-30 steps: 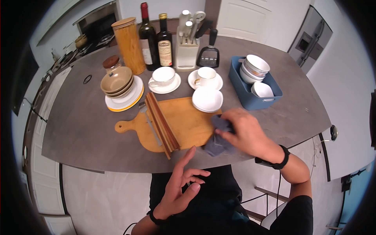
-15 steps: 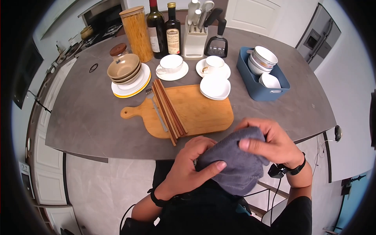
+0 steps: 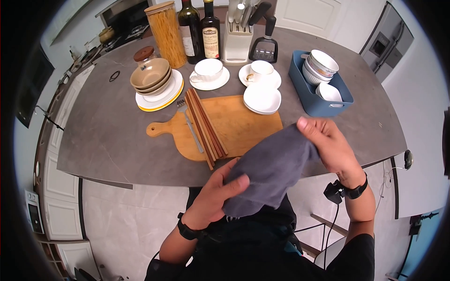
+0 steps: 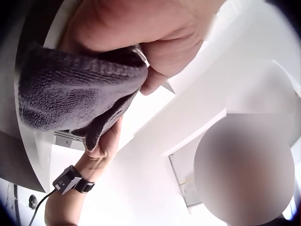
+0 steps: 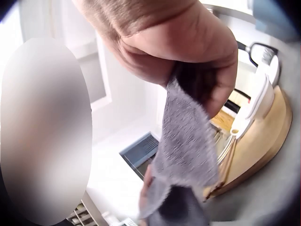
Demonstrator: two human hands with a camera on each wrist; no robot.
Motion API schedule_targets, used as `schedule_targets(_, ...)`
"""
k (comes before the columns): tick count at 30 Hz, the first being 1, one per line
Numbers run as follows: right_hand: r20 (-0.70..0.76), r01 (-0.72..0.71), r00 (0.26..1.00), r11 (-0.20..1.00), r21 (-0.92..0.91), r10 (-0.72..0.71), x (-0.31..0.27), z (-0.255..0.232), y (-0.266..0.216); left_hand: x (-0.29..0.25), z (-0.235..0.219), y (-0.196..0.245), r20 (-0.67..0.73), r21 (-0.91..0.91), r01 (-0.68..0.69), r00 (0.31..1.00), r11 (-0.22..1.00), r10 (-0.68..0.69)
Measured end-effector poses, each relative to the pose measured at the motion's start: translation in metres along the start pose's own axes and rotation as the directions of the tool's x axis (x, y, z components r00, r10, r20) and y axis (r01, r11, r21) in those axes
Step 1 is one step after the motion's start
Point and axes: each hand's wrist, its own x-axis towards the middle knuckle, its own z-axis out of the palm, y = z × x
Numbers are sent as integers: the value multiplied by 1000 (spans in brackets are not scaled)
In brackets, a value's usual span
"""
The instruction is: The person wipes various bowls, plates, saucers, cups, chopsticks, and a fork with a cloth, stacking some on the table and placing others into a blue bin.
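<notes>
Head view: left hand (image 3: 213,194) and right hand (image 3: 330,145) grip grey cloth (image 3: 269,171), fingers curled round it, lower centre; left wrist view: cloth at left, left hand above; right wrist view: cloth hangs lower centre, right hand above.

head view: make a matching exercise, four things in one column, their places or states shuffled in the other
1. dark grey cloth
2. blue plastic basket
3. brown wooden chopsticks
4. stacked tan bowls

A. lying across wooden cutting board
B. on white plate
C. in left hand and right hand
D. holding white bowls

Pairs: 1-C; 2-D; 3-A; 4-B
</notes>
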Motion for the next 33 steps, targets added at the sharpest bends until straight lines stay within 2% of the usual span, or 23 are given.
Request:
schedule_targets(1,0,-2,1000,1000,-2,2,1,0,-2,0,-3,-3,50,27,-5,999,1000,4)
schedule_targets(3,8,-257,963,910,326,269,3,-3,-8,3,-9,-10,98,60,-47,994,997,41)
schedule_targets(4,143,-286,958,849,444,248,4,-11,-6,5,-11,-14,146,94,-90,986,991,76)
schedule_targets(5,144,-289,957,850,440,251,4,-9,-5,6,-12,-19,146,89,-91,986,992,77)
schedule_targets(7,102,-237,970,772,589,221,3,-2,-2,9,-11,-28,120,160,-172,981,972,153)
schedule_targets(11,39,-182,979,772,609,201,-7,21,-16,17,-5,-38,51,89,-161,986,983,156)
schedule_targets(13,51,-153,986,740,654,158,-18,30,-18,25,-11,-41,-65,145,-237,967,961,248)
schedule_targets(14,53,-155,986,742,652,159,-23,34,-19,27,-11,-40,-66,142,-239,966,961,250)
schedule_targets(16,34,-109,992,704,702,119,-32,40,-19,32,-11,-36,-51,227,-384,913,895,404)
schedule_targets(20,75,-103,995,649,754,70,-54,45,-17,40,-7,-31,-63,204,-457,877,866,477)
schedule_targets(22,98,-121,993,627,770,72,-68,47,-16,41,0,-21,-9,478,-554,772,681,635)
schedule_targets(23,98,-119,993,628,769,68,-76,49,-13,40,2,-17,-7,479,-558,770,678,638)
schedule_targets(25,100,-87,994,795,601,33,-89,52,-3,36,5,-6,3,451,-595,746,665,666)
schedule_targets(26,225,-190,970,875,444,96,-94,40,7,32,7,1,-21,399,-578,771,712,637)
schedule_targets(27,226,-188,970,876,444,93,-90,37,17,29,5,4,-20,400,-579,769,710,639)
schedule_targets(29,384,-173,920,796,580,-80,-82,33,32,24,2,6,168,380,-639,759,669,629)
schedule_targets(30,406,-246,911,698,672,-69,-80,33,40,22,2,7,263,361,-665,745,653,613)
schedule_targets(31,394,-238,916,695,678,-71,-81,32,44,21,4,8,273,360,-662,748,657,604)
schedule_targets(33,413,-351,910,609,711,42,-83,30,52,20,9,12,401,391,-658,751,644,524)
